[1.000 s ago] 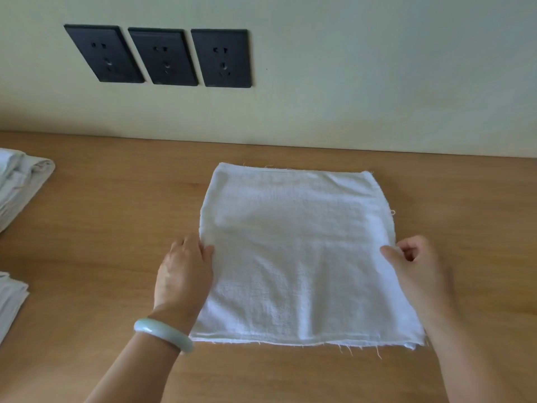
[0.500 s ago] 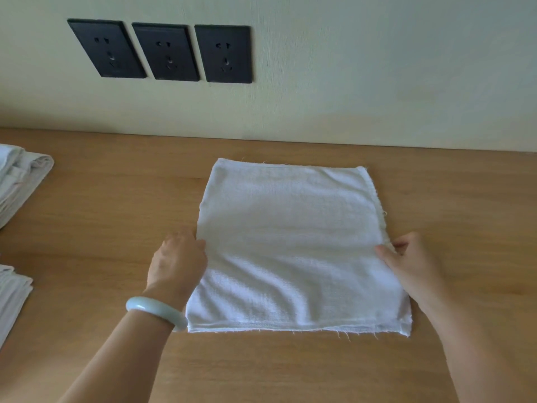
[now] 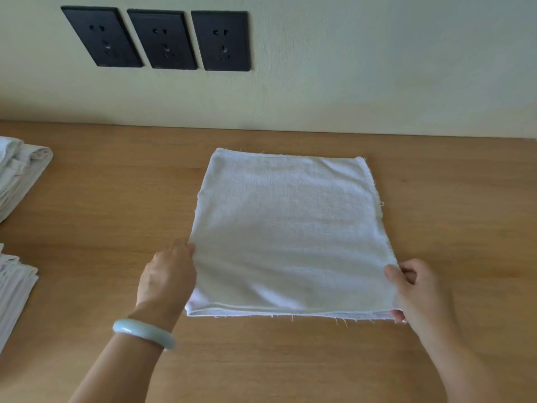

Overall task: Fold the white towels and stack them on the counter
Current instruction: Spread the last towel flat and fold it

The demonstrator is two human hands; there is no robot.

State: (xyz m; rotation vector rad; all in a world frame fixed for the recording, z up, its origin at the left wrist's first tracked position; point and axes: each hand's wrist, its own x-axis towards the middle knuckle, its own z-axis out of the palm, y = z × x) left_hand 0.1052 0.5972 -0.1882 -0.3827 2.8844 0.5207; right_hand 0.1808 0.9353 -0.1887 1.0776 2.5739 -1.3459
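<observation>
Holding the towel (image 3: 290,228) by its sides
Left hand (image 3: 167,274) and right hand (image 3: 418,289) pinch it; it lies flat, white.

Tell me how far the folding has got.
Looks done: a stack of folded towels at the left edge of the counter; the looser pile behind it is unclear. In hand: a doubled towel lies flat, left hand holding its left edge, right hand pinching its near right corner. Left: further folds, stacking.
</observation>
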